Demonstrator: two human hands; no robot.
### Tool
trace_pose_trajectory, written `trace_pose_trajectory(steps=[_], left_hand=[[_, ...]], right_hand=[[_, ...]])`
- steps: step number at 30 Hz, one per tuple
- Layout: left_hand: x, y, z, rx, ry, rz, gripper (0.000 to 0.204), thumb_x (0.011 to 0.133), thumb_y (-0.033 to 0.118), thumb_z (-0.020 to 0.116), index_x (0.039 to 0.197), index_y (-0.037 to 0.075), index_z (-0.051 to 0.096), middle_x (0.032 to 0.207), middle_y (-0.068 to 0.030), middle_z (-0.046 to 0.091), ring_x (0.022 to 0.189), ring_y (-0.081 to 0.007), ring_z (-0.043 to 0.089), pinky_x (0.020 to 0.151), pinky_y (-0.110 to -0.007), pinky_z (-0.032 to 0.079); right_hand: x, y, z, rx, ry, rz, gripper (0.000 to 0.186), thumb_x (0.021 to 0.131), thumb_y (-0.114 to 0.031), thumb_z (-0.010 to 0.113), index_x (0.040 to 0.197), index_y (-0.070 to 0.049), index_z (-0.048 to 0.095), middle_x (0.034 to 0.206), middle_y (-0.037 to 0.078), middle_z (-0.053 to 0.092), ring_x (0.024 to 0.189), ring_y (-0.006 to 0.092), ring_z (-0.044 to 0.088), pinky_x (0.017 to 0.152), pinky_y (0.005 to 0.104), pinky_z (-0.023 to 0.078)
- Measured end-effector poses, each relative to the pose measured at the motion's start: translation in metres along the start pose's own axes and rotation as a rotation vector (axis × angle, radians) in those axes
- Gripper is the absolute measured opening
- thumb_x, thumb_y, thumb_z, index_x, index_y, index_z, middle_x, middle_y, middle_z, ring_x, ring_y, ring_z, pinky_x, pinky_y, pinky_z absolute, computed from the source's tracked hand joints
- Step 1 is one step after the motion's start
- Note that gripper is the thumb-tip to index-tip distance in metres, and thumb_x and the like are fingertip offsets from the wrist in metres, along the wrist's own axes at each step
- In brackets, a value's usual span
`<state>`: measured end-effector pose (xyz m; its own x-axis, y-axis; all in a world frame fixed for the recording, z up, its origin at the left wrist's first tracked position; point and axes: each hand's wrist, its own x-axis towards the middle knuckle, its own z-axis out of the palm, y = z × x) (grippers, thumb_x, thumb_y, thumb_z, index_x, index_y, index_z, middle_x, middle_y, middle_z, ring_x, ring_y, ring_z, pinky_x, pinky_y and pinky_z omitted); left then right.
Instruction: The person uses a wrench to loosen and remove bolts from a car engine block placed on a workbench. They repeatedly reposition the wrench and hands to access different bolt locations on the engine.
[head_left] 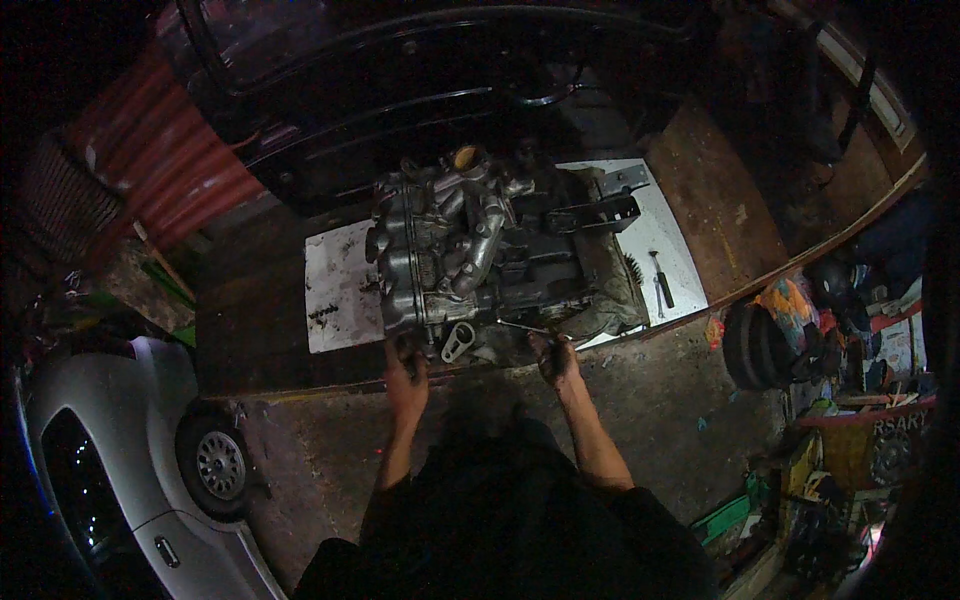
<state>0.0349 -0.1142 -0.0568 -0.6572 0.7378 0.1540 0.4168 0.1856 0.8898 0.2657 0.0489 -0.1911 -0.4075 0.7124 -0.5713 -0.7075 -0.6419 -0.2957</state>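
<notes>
A greasy engine (485,250) with a dark ribbed cover and silver pipes lies on a white board (335,275) on the bench. My right hand (556,362) is closed around a thin metal wrench (518,325), whose shaft points left along the engine's near side. At the engine's near left corner is my left hand (405,372), its fingers curled; what they grip is too dark to make out. Between both hands, a light metal bracket with an oval opening (458,342) sits at the engine's near side.
On the board's right lie a dark-handled tool (664,288) and a bristly brush (633,268). A silver car (120,420) stands at the left, its wheel (218,465) close to the bench. Clutter and a dark round tub (750,345) lie right; a dark vehicle body (400,90) stands behind.
</notes>
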Motion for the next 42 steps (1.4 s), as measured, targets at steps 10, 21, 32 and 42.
trace_pose_trajectory(steps=[10,21,32,42], left_hand=[[0.001,-0.022,0.0,0.021,-0.009,0.0,0.039,0.088,0.006,0.05,0.124,0.003,0.036,0.098,-0.0164,0.06,0.082,-0.0251,0.06,0.075,-0.034,0.047],[-0.006,-0.05,0.01,0.123,0.063,0.135,0.06,0.081,-0.005,0.052,0.134,0.002,0.025,0.1,-0.017,0.059,0.079,-0.0236,0.061,0.069,-0.033,0.048],[-0.008,-0.028,0.002,-0.022,-0.035,-0.148,0.065,0.083,0.002,0.055,0.138,0.0,0.02,0.115,-0.0206,0.049,0.094,-0.0248,0.055,0.077,-0.036,0.046],[-0.003,-0.008,0.003,-0.04,0.043,0.046,0.044,0.082,-0.001,0.05,0.124,0.003,0.035,0.086,-0.0131,0.06,0.071,-0.0211,0.058,0.067,-0.031,0.046]], right_hand=[[-0.048,-0.015,0.07,-0.464,-0.022,-0.359,0.028,0.093,-0.023,0.047,0.11,-0.001,0.047,0.089,0.016,0.062,0.082,0.0278,0.062,0.065,0.0346,0.05],[-0.096,0.041,0.15,-2.186,-0.612,-0.879,0.041,0.086,-0.018,0.053,0.125,-0.007,0.045,0.102,0.025,0.056,0.083,0.0418,0.058,0.074,0.0449,0.049],[-0.105,0.017,0.094,-1.73,-0.19,-0.821,0.029,0.09,-0.016,0.049,0.111,0.003,0.051,0.091,0.021,0.061,0.08,0.037,0.059,0.072,0.0397,0.048],[-0.045,-0.005,0.018,-0.47,0.039,-0.503,0.034,0.092,-0.03,0.049,0.104,0.002,0.047,0.086,0.016,0.059,0.077,0.0266,0.059,0.073,0.0386,0.049]])
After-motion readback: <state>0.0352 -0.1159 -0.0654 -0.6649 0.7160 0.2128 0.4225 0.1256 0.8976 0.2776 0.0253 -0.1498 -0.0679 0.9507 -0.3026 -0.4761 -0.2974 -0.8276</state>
